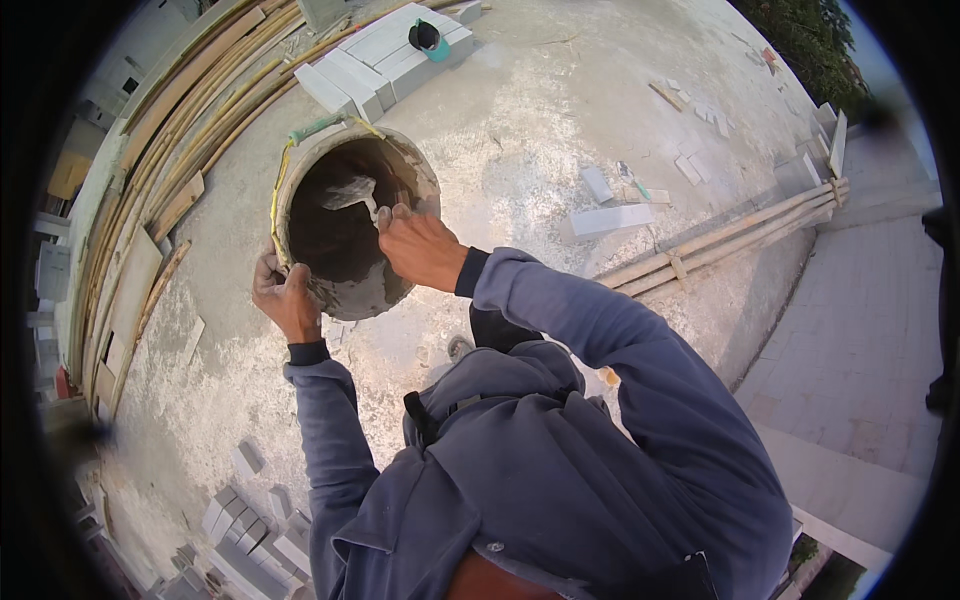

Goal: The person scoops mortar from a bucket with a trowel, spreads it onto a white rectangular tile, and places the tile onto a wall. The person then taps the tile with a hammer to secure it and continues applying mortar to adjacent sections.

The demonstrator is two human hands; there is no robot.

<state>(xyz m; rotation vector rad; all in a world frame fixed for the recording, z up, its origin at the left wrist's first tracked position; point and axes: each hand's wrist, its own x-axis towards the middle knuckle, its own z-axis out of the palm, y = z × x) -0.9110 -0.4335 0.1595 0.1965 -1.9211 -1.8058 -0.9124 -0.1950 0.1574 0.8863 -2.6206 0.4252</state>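
A round, mortar-crusted bucket [422,170] is tipped so that its mouth faces me. Its inside is dark, with wet grey mortar [365,296] smeared along the near wall. My left hand [287,300] is closed on the near left of the rim. Around the handle of a trowel [352,191] my right hand [420,248] is wrapped, over the right part of the mouth. The trowel's grey-smeared blade points left inside the bucket. A yellow cord with a green grip [316,128] hangs along the rim's far left side.
White blocks [385,55] lie stacked beyond the bucket, a teal cup [430,40] on top. Long bamboo poles and planks [165,165] line the left. Several blocks [250,535] sit at lower left. Bamboo rails [730,235] run along a floor edge with a drop at right.
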